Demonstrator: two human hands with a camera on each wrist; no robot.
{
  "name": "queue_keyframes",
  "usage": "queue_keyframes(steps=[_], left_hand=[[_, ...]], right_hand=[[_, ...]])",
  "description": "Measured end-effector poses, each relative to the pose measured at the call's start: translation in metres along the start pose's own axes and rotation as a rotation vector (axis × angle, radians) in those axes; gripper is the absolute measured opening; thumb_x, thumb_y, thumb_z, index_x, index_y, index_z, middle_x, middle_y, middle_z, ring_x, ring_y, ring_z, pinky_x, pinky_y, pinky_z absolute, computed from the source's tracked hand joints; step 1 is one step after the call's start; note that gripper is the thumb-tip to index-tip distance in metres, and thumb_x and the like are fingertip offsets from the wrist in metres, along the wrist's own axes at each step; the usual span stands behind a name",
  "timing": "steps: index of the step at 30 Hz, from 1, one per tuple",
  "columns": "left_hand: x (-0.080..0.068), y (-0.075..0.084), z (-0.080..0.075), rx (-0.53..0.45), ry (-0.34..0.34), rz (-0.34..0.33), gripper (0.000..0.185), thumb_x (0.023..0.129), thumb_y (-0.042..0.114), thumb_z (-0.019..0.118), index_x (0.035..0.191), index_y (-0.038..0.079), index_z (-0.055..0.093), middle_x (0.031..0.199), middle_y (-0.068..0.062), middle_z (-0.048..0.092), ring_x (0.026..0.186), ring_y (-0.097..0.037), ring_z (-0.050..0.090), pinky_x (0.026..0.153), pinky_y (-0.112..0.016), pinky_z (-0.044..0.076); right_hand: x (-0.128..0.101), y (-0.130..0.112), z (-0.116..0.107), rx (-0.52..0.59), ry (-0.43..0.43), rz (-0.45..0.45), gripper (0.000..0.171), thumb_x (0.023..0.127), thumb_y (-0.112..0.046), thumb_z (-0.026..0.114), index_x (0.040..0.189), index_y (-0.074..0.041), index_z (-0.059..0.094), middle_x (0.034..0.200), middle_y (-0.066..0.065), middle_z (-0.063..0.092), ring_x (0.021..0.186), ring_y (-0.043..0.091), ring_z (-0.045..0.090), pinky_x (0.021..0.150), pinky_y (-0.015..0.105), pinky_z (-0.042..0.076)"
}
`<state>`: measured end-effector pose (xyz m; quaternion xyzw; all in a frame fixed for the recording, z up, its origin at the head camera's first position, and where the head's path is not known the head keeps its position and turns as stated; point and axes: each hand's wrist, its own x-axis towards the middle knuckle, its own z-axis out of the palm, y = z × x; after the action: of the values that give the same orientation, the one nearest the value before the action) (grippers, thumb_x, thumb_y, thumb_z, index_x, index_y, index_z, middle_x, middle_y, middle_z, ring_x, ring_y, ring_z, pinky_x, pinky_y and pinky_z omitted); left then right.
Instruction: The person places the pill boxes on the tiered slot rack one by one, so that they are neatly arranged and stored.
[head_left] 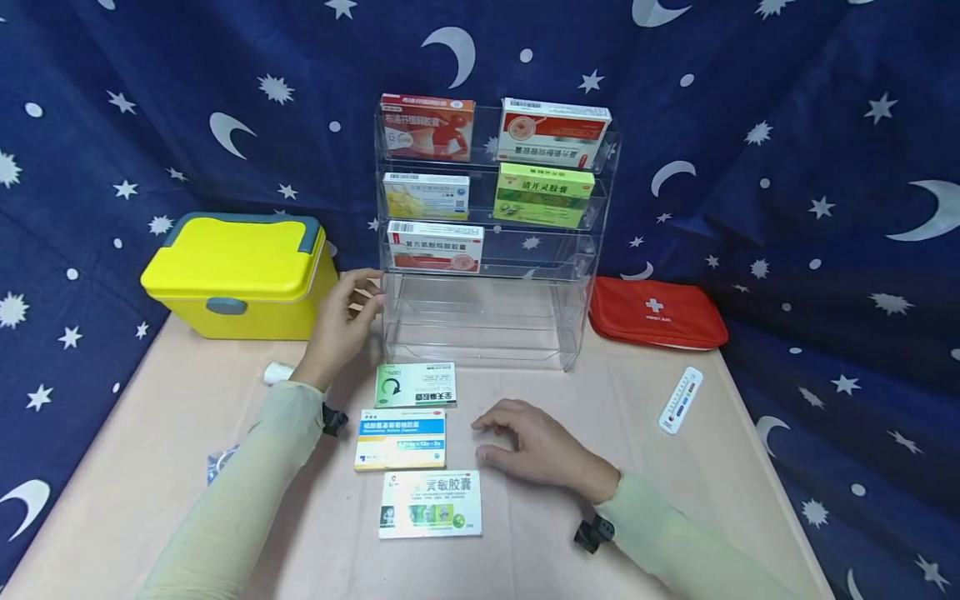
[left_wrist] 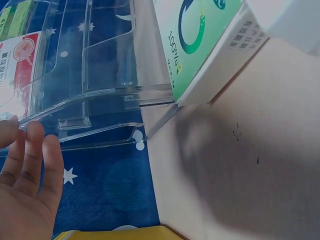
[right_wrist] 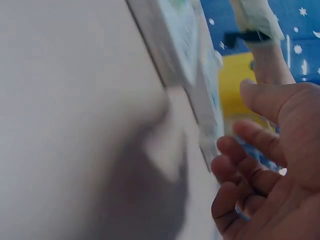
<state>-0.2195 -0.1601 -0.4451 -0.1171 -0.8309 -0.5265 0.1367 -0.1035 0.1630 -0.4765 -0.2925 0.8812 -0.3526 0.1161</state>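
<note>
My left hand (head_left: 347,321) is at the left side of a clear acrylic display rack (head_left: 480,321), fingertips right at its edge. In the left wrist view, the fingers (left_wrist: 52,165) look fairly straight beside the clear side panel. Below the rack, a green-and-white medicine box (head_left: 416,385), a blue, white and yellow medicine box (head_left: 401,439) and a white medicine box with green pictures (head_left: 431,503) lie in a column on the table. Just right of these boxes, my right hand (head_left: 536,442) hovers with loosely bent fingers and holds nothing.
Several medicine boxes fill the rack's upper tiers, including a red box (head_left: 427,129) and a green box (head_left: 543,196). A yellow case (head_left: 240,275) stands left; a red first-aid pouch (head_left: 660,313) and a white thermometer card (head_left: 681,401) lie right. A white bottle (head_left: 278,372) is near my left wrist.
</note>
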Motion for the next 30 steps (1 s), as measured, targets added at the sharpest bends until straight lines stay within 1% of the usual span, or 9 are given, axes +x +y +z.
queue_keyframes(steps=[3, 6, 9, 10, 16, 20, 24, 28, 30], left_hand=[[0.000, 0.001, 0.000, 0.002, -0.001, -0.008, 0.036, 0.102, 0.010, 0.062, 0.138, 0.017, 0.056, 0.109, -0.007, 0.061, 0.089, -0.022, 0.061, 0.075, -0.025, 0.051], [-0.001, 0.001, 0.000, 0.009, -0.004, -0.016, 0.036, 0.103, 0.012, 0.061, 0.138, 0.017, 0.056, 0.110, -0.007, 0.060, 0.089, -0.022, 0.061, 0.075, -0.025, 0.051], [-0.001, 0.000, 0.000, 0.014, -0.003, -0.015, 0.036, 0.103, 0.012, 0.061, 0.138, 0.016, 0.056, 0.110, -0.007, 0.061, 0.090, -0.022, 0.061, 0.075, -0.025, 0.051], [-0.001, 0.001, 0.000, 0.014, -0.002, -0.014, 0.036, 0.103, 0.012, 0.061, 0.138, 0.016, 0.056, 0.110, -0.007, 0.061, 0.090, -0.021, 0.061, 0.075, -0.025, 0.051], [-0.001, 0.001, 0.000, 0.015, 0.002, -0.007, 0.035, 0.103, 0.010, 0.062, 0.137, 0.016, 0.056, 0.110, -0.006, 0.061, 0.089, -0.020, 0.061, 0.074, -0.025, 0.051], [-0.001, 0.000, 0.001, 0.017, -0.004, -0.016, 0.035, 0.103, 0.011, 0.061, 0.137, 0.016, 0.056, 0.111, -0.007, 0.061, 0.090, -0.021, 0.061, 0.075, -0.025, 0.051], [-0.001, 0.001, 0.001, 0.019, -0.004, -0.020, 0.035, 0.103, 0.011, 0.061, 0.137, 0.017, 0.056, 0.111, -0.007, 0.061, 0.091, -0.021, 0.060, 0.076, -0.028, 0.051], [-0.001, 0.000, 0.001, 0.026, -0.003, -0.015, 0.035, 0.103, 0.012, 0.061, 0.137, 0.017, 0.056, 0.111, -0.006, 0.061, 0.091, -0.020, 0.061, 0.076, -0.028, 0.051], [-0.001, 0.000, 0.000, 0.029, -0.002, -0.012, 0.035, 0.103, 0.012, 0.061, 0.137, 0.017, 0.056, 0.111, -0.006, 0.061, 0.091, -0.020, 0.061, 0.075, -0.027, 0.051]], right_hand=[[-0.015, -0.002, 0.016, -0.037, -0.019, 0.041, 0.043, 0.093, -0.047, 0.073, 0.124, -0.018, 0.070, 0.116, -0.009, 0.063, 0.099, 0.014, 0.057, 0.085, 0.033, 0.048], [-0.025, -0.005, 0.028, -0.060, -0.028, 0.051, 0.049, 0.091, -0.051, 0.073, 0.127, -0.018, 0.068, 0.120, -0.012, 0.061, 0.107, 0.009, 0.055, 0.093, 0.034, 0.048], [-0.031, -0.008, 0.037, -0.071, -0.045, 0.056, 0.052, 0.091, -0.053, 0.073, 0.129, -0.018, 0.068, 0.120, -0.013, 0.059, 0.113, 0.007, 0.053, 0.097, 0.035, 0.048], [-0.032, -0.009, 0.039, -0.074, -0.045, 0.053, 0.052, 0.091, -0.052, 0.073, 0.129, -0.018, 0.068, 0.120, -0.014, 0.059, 0.115, 0.007, 0.053, 0.098, 0.036, 0.048], [-0.035, -0.011, 0.045, -0.073, -0.038, 0.038, 0.047, 0.089, -0.050, 0.076, 0.124, -0.020, 0.070, 0.117, -0.016, 0.056, 0.111, 0.005, 0.052, 0.093, 0.032, 0.050], [-0.037, -0.011, 0.047, -0.058, -0.023, 0.032, 0.044, 0.089, -0.051, 0.075, 0.122, -0.024, 0.068, 0.119, -0.019, 0.056, 0.114, 0.004, 0.052, 0.095, 0.033, 0.049], [-0.036, -0.010, 0.047, -0.045, 0.045, -0.022, 0.039, 0.088, -0.046, 0.078, 0.121, -0.029, 0.065, 0.122, -0.021, 0.056, 0.114, 0.003, 0.053, 0.096, 0.032, 0.049], [-0.033, -0.010, 0.047, -0.038, 0.167, -0.081, 0.039, 0.087, -0.032, 0.084, 0.121, -0.029, 0.064, 0.123, -0.019, 0.058, 0.106, 0.006, 0.057, 0.090, 0.029, 0.051], [-0.032, -0.010, 0.046, -0.040, 0.207, -0.096, 0.040, 0.086, -0.028, 0.084, 0.120, -0.029, 0.064, 0.123, -0.019, 0.058, 0.103, 0.007, 0.058, 0.088, 0.027, 0.051]])
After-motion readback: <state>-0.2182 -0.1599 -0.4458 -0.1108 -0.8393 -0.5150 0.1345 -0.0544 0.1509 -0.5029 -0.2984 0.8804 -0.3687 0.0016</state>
